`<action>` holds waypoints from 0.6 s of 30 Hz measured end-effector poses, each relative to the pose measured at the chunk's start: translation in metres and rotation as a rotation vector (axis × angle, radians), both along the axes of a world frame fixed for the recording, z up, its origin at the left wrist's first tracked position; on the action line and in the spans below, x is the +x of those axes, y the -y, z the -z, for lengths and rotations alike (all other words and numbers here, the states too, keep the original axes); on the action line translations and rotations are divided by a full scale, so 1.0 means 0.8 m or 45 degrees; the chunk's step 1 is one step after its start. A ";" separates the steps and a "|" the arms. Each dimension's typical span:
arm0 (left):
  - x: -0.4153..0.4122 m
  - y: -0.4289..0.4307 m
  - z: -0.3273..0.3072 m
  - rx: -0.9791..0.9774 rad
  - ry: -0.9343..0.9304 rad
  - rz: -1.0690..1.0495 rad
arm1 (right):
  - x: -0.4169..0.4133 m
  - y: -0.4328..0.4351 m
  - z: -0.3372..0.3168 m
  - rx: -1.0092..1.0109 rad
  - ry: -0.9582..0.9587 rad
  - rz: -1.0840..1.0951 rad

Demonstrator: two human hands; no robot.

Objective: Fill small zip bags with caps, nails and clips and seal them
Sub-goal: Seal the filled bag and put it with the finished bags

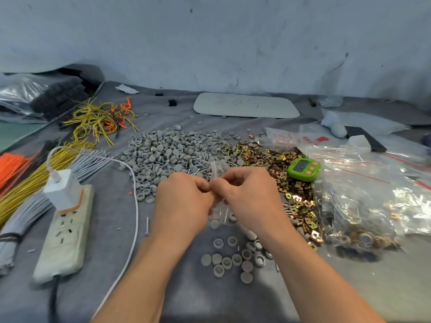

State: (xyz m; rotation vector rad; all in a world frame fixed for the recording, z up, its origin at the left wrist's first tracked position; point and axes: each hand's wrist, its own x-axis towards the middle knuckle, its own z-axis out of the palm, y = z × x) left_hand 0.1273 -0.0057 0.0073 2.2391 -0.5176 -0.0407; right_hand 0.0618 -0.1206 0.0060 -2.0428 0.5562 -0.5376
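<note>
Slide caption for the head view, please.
Left hand and right hand pinch a small clear zip bag above scattered grey caps; gold clips and a green timer lie to the right.

Upside-down red "50" on white board point(246, 110)

Light is cool, diffuse and moderately bright. Soft shadow lies on the worktop point(210, 306) beneath the forearms. Glare marks the plastic bags point(373, 194) at right. Left hand point(184, 197), right hand point(251, 194) and zip bag point(217, 169) appear slightly blurred. The wall point(210, 43) line bows at the frame edges.
</note>
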 end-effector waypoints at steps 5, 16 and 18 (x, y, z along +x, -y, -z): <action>-0.004 0.003 0.003 -0.196 -0.249 0.210 | 0.001 0.007 0.000 -0.143 -0.040 0.086; 0.002 0.003 0.004 -0.407 -0.373 0.038 | -0.007 0.003 -0.008 -0.079 -0.046 0.051; -0.002 0.004 0.001 -0.335 -0.312 0.023 | -0.007 -0.001 -0.012 -0.033 -0.061 0.004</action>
